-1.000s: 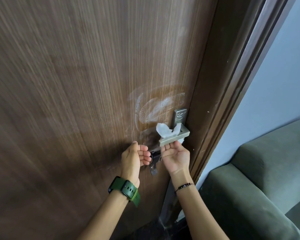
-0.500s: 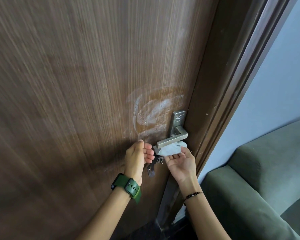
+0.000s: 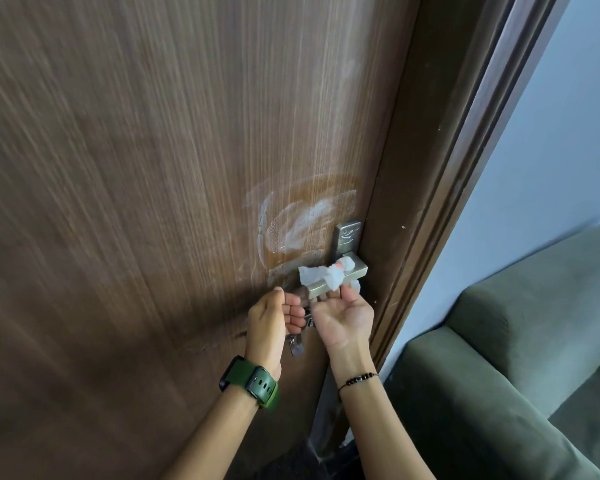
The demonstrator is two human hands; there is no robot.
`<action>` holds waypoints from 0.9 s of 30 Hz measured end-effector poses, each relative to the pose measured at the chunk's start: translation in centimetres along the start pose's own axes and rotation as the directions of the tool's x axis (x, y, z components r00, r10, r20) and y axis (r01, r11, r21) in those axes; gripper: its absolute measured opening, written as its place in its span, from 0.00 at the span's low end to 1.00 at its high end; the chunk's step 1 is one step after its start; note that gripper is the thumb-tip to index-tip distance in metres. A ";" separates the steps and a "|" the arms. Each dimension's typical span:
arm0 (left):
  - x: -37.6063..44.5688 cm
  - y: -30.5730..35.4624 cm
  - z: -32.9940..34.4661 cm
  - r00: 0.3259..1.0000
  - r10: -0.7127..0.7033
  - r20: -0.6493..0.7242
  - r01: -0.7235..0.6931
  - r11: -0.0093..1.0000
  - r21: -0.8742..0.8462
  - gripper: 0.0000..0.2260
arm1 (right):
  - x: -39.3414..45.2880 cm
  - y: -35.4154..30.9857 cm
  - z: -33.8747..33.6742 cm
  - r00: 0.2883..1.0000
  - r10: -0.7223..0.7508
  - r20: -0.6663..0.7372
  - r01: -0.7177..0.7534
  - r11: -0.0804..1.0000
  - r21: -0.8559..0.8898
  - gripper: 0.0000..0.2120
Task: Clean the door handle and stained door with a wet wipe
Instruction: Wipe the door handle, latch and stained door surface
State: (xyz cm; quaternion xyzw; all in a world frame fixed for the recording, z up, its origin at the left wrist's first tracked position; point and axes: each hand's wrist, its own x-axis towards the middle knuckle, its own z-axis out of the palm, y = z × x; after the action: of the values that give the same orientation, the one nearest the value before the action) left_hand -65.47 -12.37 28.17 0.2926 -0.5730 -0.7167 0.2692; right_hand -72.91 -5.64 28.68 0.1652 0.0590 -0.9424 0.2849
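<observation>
Counts as seen from the head view:

- 1 wooden door (image 3: 153,168), marked by 1 patch of white smears (image 3: 302,220) above the handle.
- 1 metal door handle (image 3: 340,278), mounted on 1 backplate (image 3: 347,237).
- 1 white wet wipe (image 3: 321,277), draped over the handle.
- 2 hands are seen: 1 left hand (image 3: 271,323), 1 right hand (image 3: 343,318).
- 1 green wristwatch (image 3: 253,381) is worn on the left wrist; 1 dark beaded bracelet (image 3: 357,380) on the right.
- 1 bunch of keys (image 3: 297,342) is hung below the handle; the number of keys cannot be made out.
- 1 green sofa (image 3: 516,358) is noted at the right.
</observation>
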 end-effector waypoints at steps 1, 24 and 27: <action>0.0 0.0 -0.1 1.000 -0.001 -0.002 0.001 1.000 0.000 0.17 | -0.1 0.2 0.1 1.000 -0.018 -0.006 0.018 1.000 -0.019 0.14; 0.2 0.0 -0.8 0.999 0.031 0.013 -0.032 0.999 0.019 0.13 | -0.9 -3.0 -3.3 0.930 -0.340 0.139 0.360 0.768 -0.529 0.10; 0.3 0.2 -0.2 0.998 0.032 0.060 -0.034 0.999 0.042 0.14 | -1.0 -4.2 -1.1 0.761 -0.513 0.398 0.591 0.294 -0.751 0.12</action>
State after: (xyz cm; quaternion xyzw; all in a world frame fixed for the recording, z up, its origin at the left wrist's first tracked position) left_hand -65.49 -12.79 28.24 0.2675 -0.6005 -0.7081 0.2576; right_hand -74.22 -1.39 28.04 -0.0640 0.5495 -0.8330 -0.0125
